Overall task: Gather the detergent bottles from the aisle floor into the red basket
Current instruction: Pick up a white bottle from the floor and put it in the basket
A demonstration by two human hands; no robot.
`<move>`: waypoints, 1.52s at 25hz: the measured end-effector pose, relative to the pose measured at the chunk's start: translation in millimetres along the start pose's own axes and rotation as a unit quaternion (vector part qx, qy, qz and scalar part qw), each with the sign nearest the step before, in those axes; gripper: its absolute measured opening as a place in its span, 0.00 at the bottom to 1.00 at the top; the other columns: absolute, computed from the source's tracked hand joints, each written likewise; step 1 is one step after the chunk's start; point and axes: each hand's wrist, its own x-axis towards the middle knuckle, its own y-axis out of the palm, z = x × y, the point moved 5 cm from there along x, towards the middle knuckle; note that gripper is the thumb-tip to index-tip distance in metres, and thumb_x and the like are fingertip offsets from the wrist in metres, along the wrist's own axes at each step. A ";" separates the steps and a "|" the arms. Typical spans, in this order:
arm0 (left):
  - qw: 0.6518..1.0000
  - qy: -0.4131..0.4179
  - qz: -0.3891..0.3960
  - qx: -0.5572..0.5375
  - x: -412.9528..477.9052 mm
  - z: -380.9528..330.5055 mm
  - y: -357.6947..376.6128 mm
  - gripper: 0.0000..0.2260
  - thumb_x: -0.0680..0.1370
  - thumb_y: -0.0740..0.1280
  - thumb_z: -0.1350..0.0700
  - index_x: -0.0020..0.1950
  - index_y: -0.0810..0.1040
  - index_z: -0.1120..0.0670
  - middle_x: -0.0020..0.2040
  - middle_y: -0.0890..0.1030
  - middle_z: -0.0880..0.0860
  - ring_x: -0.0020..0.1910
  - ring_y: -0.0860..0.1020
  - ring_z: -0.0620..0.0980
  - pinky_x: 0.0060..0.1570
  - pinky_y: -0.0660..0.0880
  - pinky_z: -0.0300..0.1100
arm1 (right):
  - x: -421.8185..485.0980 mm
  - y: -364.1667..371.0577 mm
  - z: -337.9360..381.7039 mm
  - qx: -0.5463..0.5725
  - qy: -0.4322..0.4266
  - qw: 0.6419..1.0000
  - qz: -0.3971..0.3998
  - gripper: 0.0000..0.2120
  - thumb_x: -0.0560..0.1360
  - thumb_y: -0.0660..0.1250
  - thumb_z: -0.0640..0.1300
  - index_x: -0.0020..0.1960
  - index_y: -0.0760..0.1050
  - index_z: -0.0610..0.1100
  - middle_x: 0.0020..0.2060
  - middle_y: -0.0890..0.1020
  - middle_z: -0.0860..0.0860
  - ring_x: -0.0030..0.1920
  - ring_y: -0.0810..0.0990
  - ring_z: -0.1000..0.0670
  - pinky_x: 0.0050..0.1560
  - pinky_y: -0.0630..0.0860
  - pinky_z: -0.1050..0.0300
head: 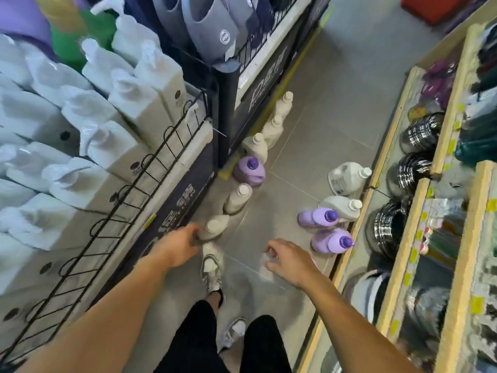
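Grey tiled aisle floor (322, 109) is running away from me between wire-fronted shelving (107, 200) of white pump bottles on my left and wooden shelving (398, 157) of coiled hose on my right. At the far top-right corner a red shape, which I am taking for the red basket (430, 6), is sitting well apart from the bottles, cropped so that its contents are not showing. Ten detergent bottles are standing on the floor: a left-hand row (248, 170) of six along the shelf base and a right-hand cluster (341, 207) of four. I am judging the gathering as hardly begun, with all ten waiting. My left hand (183, 243) is reaching the nearest beige bottle (213, 227); whether its fingers are closing round it I cannot tell. My right hand (285, 257) is hovering loosely curled, holding nothing.
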 end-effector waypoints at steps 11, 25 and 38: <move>0.976 -0.130 -0.101 -0.140 301.4 172.9 219.5 0.46 0.66 0.84 0.54 0.78 0.64 0.60 0.76 0.68 0.62 0.74 0.68 0.61 0.74 0.62 0.53 | 403.9 200.4 -97.6 -0.005 -0.100 0.993 0.070 0.45 0.73 0.75 0.49 0.82 0.53 0.53 0.77 0.64 0.45 0.74 0.66 0.40 0.69 0.72 0.42; 0.959 0.011 -0.271 -0.088 372.0 158.5 255.6 0.46 0.56 0.86 0.48 0.70 0.72 0.57 0.61 0.80 0.55 0.57 0.81 0.56 0.59 0.76 0.55 | 488.6 260.7 -81.2 -0.056 -0.237 0.967 0.073 0.46 0.63 0.81 0.58 0.72 0.58 0.61 0.68 0.75 0.53 0.69 0.73 0.44 0.66 0.74 0.42; 0.959 0.086 -0.271 -0.015 -22.2 -97.9 -33.0 0.38 0.61 0.76 0.36 0.67 0.68 0.47 0.61 0.78 0.47 0.58 0.79 0.50 0.61 0.67 0.53 | 57.7 -111.8 52.6 -0.079 -0.187 0.979 0.018 0.42 0.58 0.77 0.64 0.66 0.62 0.62 0.57 0.79 0.54 0.55 0.79 0.39 0.52 0.77 0.45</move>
